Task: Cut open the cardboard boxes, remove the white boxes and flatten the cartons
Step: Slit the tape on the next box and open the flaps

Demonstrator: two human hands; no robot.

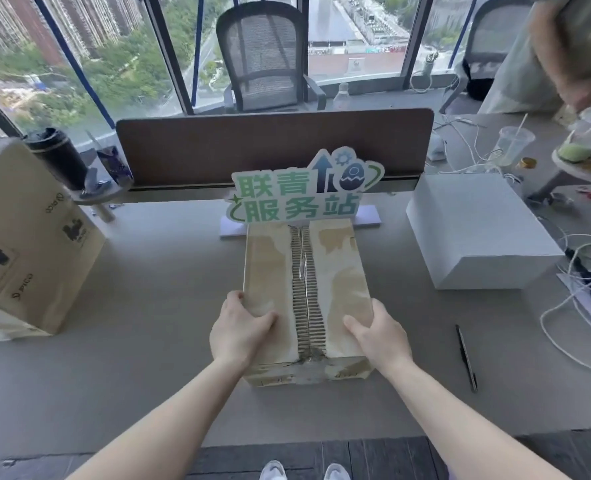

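Tan oblong cardboard carton (pixel 306 299), centre frame on the grey desk (pixel 155 327), torn seam running down its top. Left hand (pixel 240 329) and right hand (pixel 378 332) clamp its near corners (thumbs on top). Plain white rectangular box (pixel 477 230) sits right of centre

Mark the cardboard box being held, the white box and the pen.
cardboard box (pixel 335 271), head view, right top flap.
white box (pixel 474 216), head view, top face.
pen (pixel 466 358), head view, mid-barrel.
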